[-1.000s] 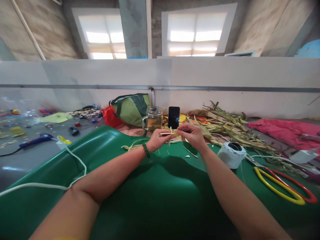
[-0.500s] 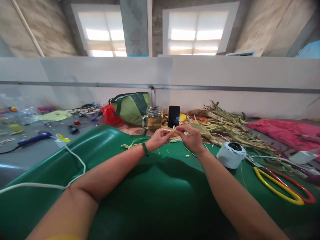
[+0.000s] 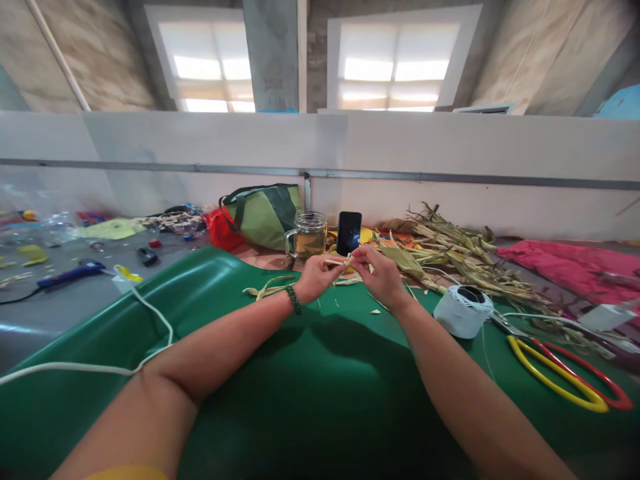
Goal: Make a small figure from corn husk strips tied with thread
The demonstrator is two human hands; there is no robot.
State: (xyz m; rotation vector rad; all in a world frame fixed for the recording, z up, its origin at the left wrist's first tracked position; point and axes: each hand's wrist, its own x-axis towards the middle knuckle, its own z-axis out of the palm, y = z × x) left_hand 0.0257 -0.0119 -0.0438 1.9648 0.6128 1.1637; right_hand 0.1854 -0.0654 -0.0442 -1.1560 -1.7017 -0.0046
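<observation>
My left hand (image 3: 317,277) and my right hand (image 3: 379,275) meet above the far part of a green mat (image 3: 300,413). Pinched between the fingertips of both is a pale, narrow strip of corn husk (image 3: 337,261), its ends partly covered by the fingers. A dark green bead bracelet (image 3: 293,300) circles my left wrist. Loose husk strips (image 3: 270,287) lie on the mat to the left of my hands, and a small husk scrap (image 3: 375,312) lies below the right one. Just behind the hands stand a dark phone (image 3: 349,232) and a glass mug of amber liquid (image 3: 310,237).
Dried corn husks (image 3: 450,250) pile up at the back right. Scissors (image 3: 565,373) with red and yellow handles lie at the right, near a white-wrapped roll (image 3: 463,313). A green bag (image 3: 270,217), a blue glue gun (image 3: 75,275) and a white cable (image 3: 75,367) are on the left.
My fingers have shifted slightly on the husk strip, with the right hand tilting a little more upright. Both hands stay together; the view moves very slightly.
</observation>
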